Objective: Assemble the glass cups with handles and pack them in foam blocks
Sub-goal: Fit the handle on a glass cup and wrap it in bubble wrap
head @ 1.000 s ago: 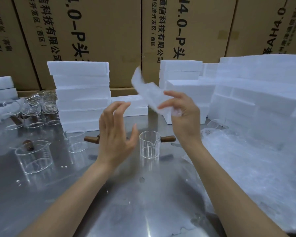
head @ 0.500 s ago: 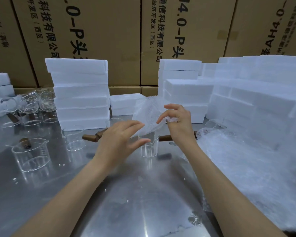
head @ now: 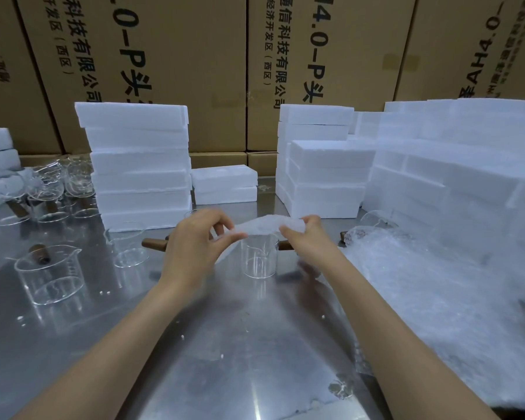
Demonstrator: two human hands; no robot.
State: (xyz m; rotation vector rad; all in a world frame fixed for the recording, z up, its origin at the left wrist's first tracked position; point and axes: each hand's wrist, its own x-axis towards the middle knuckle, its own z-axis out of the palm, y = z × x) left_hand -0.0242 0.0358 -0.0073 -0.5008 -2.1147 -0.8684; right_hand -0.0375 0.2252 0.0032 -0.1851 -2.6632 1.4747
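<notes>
A clear glass cup [head: 259, 258] with a brown wooden handle [head: 285, 245] stands upright on the steel table [head: 225, 359]. Just above its rim, a thin white foam sheet [head: 264, 224] is stretched flat between my hands. My left hand [head: 199, 242] pinches the sheet's left end with thumb and fingers. My right hand [head: 303, 234] pinches its right end. A second handled cup [head: 128, 248] stands behind my left hand, its wooden handle [head: 154, 244] pointing right. Another cup [head: 49, 272] stands at the left.
Stacks of white foam blocks rise behind: a tall stack [head: 140, 165], a low pair [head: 224, 184], more stacks [head: 325, 165] at right. A heap of foam sheets [head: 437, 286] covers the right of the table. Several glass cups [head: 49, 189] cluster far left. Cardboard boxes [head: 170, 56] form the back wall.
My right hand brought the foam sheet down from chest height to just over the cup. My left hand took hold of its free end, and the sheet now lies flat between both hands.
</notes>
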